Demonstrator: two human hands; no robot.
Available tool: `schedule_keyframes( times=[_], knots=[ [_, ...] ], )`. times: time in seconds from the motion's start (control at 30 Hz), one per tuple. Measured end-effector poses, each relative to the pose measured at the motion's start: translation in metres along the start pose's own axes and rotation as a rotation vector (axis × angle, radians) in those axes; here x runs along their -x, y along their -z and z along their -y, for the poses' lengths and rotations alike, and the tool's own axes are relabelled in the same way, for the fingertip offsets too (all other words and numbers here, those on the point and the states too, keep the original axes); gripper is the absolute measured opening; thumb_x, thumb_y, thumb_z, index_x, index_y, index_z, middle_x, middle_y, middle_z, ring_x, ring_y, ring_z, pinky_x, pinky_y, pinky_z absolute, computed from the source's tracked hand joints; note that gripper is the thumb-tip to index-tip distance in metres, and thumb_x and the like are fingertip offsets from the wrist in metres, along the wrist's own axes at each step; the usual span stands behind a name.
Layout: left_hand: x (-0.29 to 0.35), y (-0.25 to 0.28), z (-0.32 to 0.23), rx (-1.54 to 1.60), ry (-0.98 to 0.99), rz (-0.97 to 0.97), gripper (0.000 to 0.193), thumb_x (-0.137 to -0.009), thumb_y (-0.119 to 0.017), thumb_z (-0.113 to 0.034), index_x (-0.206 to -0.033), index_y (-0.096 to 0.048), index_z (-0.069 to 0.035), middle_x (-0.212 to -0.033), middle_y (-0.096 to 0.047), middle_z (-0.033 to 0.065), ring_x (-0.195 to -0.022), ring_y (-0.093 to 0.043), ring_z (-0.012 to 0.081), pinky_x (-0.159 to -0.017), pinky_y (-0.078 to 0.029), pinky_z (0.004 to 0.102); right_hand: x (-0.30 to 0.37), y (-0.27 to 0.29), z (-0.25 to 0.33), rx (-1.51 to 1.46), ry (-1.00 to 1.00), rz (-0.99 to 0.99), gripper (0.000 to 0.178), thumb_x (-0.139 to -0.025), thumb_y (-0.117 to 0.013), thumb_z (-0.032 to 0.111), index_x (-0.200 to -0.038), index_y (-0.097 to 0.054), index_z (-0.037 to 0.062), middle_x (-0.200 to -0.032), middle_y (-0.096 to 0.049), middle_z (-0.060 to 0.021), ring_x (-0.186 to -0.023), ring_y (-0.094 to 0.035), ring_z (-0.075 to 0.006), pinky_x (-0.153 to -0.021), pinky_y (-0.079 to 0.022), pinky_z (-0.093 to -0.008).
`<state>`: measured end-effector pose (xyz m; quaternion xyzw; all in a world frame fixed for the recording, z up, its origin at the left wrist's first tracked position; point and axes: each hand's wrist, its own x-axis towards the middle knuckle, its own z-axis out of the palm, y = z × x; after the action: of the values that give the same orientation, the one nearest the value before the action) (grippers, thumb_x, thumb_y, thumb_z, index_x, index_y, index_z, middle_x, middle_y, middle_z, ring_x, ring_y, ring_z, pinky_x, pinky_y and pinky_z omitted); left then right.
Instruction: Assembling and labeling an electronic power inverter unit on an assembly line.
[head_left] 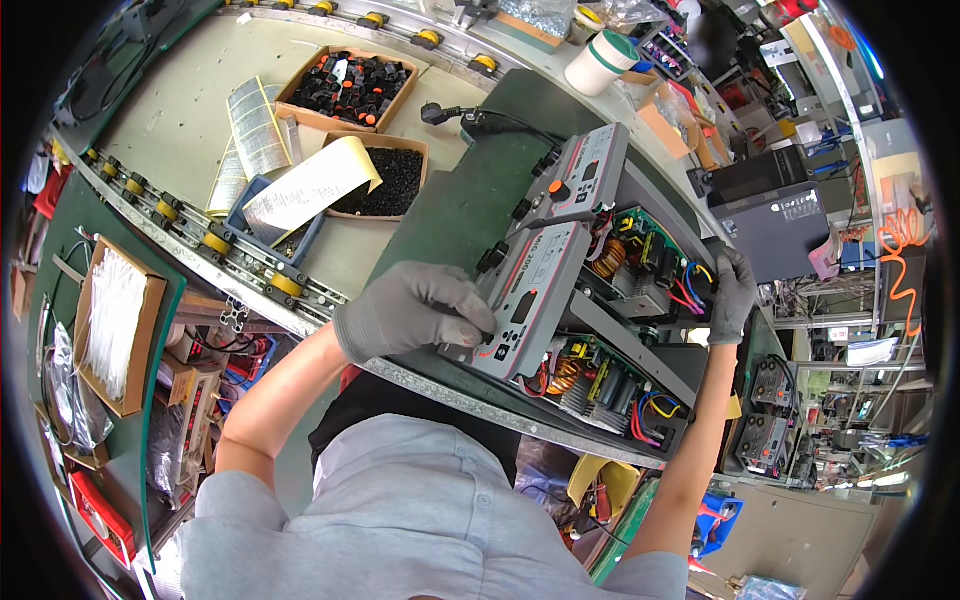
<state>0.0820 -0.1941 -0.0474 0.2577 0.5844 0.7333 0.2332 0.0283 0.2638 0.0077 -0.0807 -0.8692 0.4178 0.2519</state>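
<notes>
Two open-cased welding machines lie side by side, their grey front panels facing left and circuit boards, copper coils and coloured wires showing. At the nearer machine's front panel (545, 270), my gloved left hand (425, 310) has thumb and fingers pinched together by the lower edge. Whatever sits between those fingertips is too small or hidden to name. An orange-topped knob (559, 190) is on the farther machine's panel (592, 170). My gloved right hand (733, 298) is at the rear end of the machines, its fingers bent around a rear edge; the fingertips are partly hidden.
Beyond my left hand are a box of black and orange knobs (345, 88), a box of small black parts (390, 178) and a blue bin (265, 215) under paper sheets. A roller rail (215, 238) runs along the bench. A white jar with a green lid (602, 63) stands farther back.
</notes>
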Motion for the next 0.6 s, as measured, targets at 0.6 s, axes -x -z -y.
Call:
schedule_keyframes(
  times=[0.6],
  knots=[
    [0.007, -0.001, -0.002, -0.222, -0.146, 0.056, 0.021, -0.080, -0.068, -0.006, -0.100, -0.065, -0.001, -0.092, -0.062, 0.0068, -0.086, -0.060, 0.0142, -0.076, -0.049, 0.0269, -0.003, 0.000, -0.005, 0.163, 0.092, -0.035, 0.020, -0.087, -0.058, 0.014, -0.100, -0.063, -0.0008, -0.092, -0.064, -0.0058, -0.085, -0.056, -0.0129, -0.082, -0.043, -0.0265]
  ],
)
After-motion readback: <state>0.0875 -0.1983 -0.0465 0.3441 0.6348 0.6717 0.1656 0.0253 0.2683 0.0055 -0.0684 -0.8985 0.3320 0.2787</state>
